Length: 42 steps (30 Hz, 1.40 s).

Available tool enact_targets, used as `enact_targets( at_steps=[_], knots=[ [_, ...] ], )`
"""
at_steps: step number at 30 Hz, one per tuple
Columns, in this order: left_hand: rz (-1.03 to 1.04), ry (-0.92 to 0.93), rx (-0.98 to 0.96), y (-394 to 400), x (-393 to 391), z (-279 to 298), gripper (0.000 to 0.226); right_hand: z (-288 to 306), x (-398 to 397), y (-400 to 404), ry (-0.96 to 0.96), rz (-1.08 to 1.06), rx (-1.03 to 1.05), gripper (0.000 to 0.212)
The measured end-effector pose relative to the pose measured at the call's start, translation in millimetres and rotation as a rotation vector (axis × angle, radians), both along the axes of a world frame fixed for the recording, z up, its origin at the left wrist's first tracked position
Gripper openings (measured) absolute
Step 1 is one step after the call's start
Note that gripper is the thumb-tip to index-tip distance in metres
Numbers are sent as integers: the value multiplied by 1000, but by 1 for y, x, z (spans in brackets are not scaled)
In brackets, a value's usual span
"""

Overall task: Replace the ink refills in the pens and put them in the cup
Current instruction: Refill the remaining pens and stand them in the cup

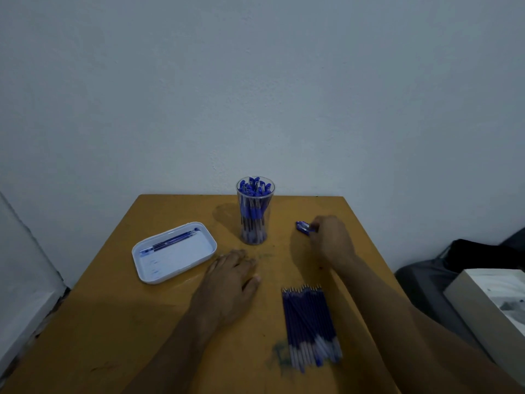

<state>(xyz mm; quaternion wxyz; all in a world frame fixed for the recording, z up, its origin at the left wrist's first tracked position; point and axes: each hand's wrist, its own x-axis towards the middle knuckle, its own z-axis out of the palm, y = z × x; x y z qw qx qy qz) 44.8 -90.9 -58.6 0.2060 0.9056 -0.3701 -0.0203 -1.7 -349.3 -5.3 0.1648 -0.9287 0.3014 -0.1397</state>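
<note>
A clear plastic cup packed with several blue pens stands at the back middle of the table. A white tray to its left holds blue pens along its far side. Several blue ink refills lie in a bundle at the front right. My left hand rests flat on the table between the tray and the refills, fingers spread. My right hand reaches to the right of the cup, its fingertips pinching small blue pen parts that look like caps on the table.
The yellow-brown table stands against a pale wall. Blue ink stains mark its surface near the refills. To the right of the table are a dark bag and a light-coloured box.
</note>
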Motion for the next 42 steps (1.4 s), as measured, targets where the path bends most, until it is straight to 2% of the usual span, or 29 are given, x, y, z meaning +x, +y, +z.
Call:
enact_targets(
  at_steps=[6,11,15,19,26,29,31,33,35,37,39,42],
  knots=[
    [11,17,8,-2,2,-2,54,-36,-13,-6,33,84,-188,22],
    [-1,13,-20,-2,3,-5,55,-34,-7,-5,-76,21,-126,21],
    [5,18,-14,-1,3,-4,55,-35,-3,-10,-7,-38,-111,14],
    [14,30,8,-1,3,-2,56,-37,-2,-11,-41,-53,-103,10],
    [12,19,-3,-1,2,-1,55,-23,-8,2,-103,-51,-88,12],
    [12,19,-8,-2,1,0,54,-3,-14,25,-49,-48,-42,15],
    [5,27,-34,-1,0,1,53,12,-19,43,-36,-21,35,29],
    [-7,64,-110,2,-3,2,52,23,-27,61,-88,43,202,50],
    [-20,77,-198,6,-10,7,51,31,-39,78,-176,122,476,65],
    [-39,89,-312,10,-21,12,48,36,-56,92,-262,180,832,71],
    [-37,255,-505,15,-38,18,44,36,-68,106,-296,213,1046,67],
    [-64,639,-730,22,-60,27,30,26,-76,120,-341,235,1177,50]
  ],
)
